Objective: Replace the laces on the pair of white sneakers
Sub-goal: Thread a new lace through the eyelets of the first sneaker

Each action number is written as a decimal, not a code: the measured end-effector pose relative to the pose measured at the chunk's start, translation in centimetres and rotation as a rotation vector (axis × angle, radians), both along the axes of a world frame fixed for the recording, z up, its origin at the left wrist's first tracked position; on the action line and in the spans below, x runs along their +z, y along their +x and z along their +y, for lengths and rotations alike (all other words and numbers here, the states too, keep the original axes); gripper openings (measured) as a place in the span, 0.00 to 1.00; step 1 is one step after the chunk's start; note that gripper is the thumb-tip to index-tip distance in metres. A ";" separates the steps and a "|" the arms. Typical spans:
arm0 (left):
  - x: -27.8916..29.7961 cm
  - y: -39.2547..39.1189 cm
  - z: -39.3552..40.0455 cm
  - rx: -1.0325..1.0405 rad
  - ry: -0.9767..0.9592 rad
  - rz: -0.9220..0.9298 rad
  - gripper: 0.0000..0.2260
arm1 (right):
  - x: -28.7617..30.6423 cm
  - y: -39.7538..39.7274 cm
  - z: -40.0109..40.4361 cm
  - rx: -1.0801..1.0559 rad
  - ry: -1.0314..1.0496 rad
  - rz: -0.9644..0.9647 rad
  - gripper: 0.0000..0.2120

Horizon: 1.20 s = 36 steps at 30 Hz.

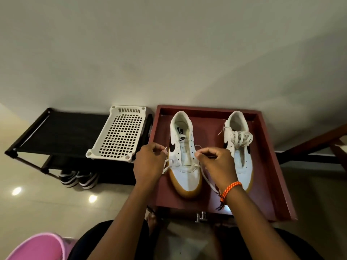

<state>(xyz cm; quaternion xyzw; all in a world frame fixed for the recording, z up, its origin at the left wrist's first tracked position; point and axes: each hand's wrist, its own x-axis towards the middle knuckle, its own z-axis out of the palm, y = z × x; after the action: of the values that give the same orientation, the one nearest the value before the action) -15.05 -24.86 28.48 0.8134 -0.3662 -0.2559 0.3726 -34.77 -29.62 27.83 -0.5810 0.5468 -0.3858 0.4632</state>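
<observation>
Two white sneakers with gum soles and black swooshes stand toes toward me on a dark red tray-topped table point(266, 166). The left sneaker point(185, 147) has most eyelets bare; a white lace point(206, 182) runs through its lowest eyelets only. My left hand point(148, 164) pinches one end of that lace at the shoe's left side. My right hand point(217, 163), with an orange braided wristband, pinches the other end over the shoe's right side. The right sneaker point(239, 147) is laced, its white laces bunched loosely near the tongue.
A white perforated plastic tray point(120, 136) lies on a black shoe rack point(62, 132) to the left. Black-and-white shoes point(78, 179) sit on the rack's lower level. A pink object point(37, 246) is at the bottom left. A plain wall rises behind.
</observation>
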 end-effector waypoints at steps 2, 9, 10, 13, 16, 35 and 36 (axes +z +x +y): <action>-0.5 0.0 -0.4 -0.035 0.049 -0.137 0.08 | -0.9 0.3 -0.6 0.050 -0.018 0.189 0.08; -2.2 -0.2 -2.2 -0.234 -0.008 -0.316 0.06 | -1.5 1.7 -1.4 0.188 -0.284 0.504 0.02; -2.3 -0.3 -2.3 -0.266 0.022 -0.313 0.03 | -1.6 2.0 -1.3 0.206 -0.318 0.541 0.02; -2.8 -0.5 -2.2 -0.316 0.108 -0.282 0.06 | -2.0 2.5 -1.0 0.237 -0.379 0.689 0.03; -3.0 -0.3 -2.1 -0.310 0.163 -0.266 0.09 | -1.8 3.2 -0.9 0.230 -0.386 0.756 0.03; -1.8 -0.3 -1.8 -0.359 0.159 -0.303 0.09 | -2.7 4.1 -0.6 0.261 -0.243 0.840 0.04; -1.9 -0.5 -1.9 -0.356 0.151 -0.314 0.09 | -2.7 4.2 -0.6 0.264 -0.247 0.847 0.04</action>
<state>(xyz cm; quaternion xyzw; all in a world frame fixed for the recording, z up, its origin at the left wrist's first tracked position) -15.52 -26.71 26.62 0.7914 -0.5369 -0.2149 0.1983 -30.60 -30.19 25.08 -0.8031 0.5590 -0.1144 0.1716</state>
